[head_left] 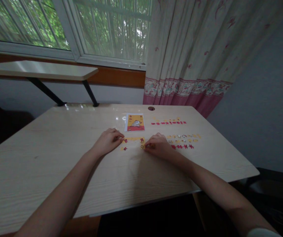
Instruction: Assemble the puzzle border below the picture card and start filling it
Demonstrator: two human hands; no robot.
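A partly joined jigsaw puzzle (133, 138) lies flat on the table, a yellow top strip with a column of pieces running down its right side. My left hand (108, 142) rests at its upper left corner, thumb and forefinger drawn together; whatever is between them is too small to make out. My right hand (158, 145) pinches a yellow puzzle piece (142, 147) at the foot of the right column. Below the left corner lies a small loose yellow and red piece (123, 149). Just behind the puzzle is a picture card (135, 122) showing a white animal on yellow and red.
Loose puzzle pieces lie in rows to the right: red ones (169, 123) at the back, yellow and white ones (183, 136) nearer, and more red ones (184, 146) partly behind my right hand. A raised shelf (42, 69) stands back left. A curtain (180, 49) hangs behind the table.
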